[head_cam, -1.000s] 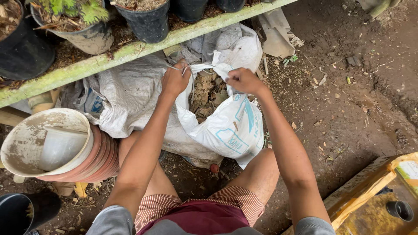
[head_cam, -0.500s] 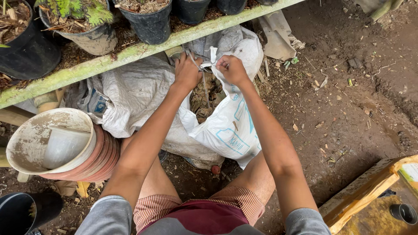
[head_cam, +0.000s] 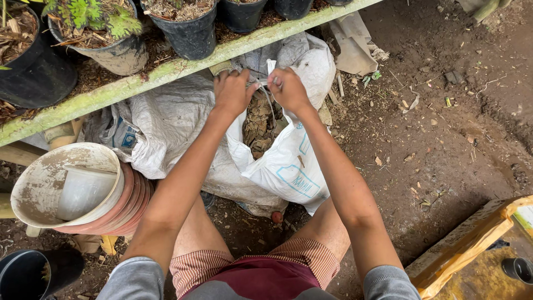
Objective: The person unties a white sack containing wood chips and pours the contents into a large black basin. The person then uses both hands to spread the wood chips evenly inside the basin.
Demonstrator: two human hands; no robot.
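A white woven sack (head_cam: 288, 166) stands between my knees on the dirt, its mouth showing dry brown leaves and bark (head_cam: 259, 123). My left hand (head_cam: 232, 91) grips the sack's rim on the left side of the opening. My right hand (head_cam: 288, 89) pinches the rim on the right side, close to the left hand, so the opening is drawn narrow. Both hands sit just under the green shelf edge (head_cam: 166, 72).
Black pots with soil and plants (head_cam: 189, 25) line the mossy green shelf. More grey sacks (head_cam: 166, 122) lie behind. A stack of pink and white buckets (head_cam: 78, 189) lies at left, a black pot (head_cam: 33, 272) at bottom left. A yellow wooden frame (head_cam: 472, 244) is at right.
Both hands have moved closer together and up toward the shelf, pulling the sack's rim inward so the opening is narrower than before.
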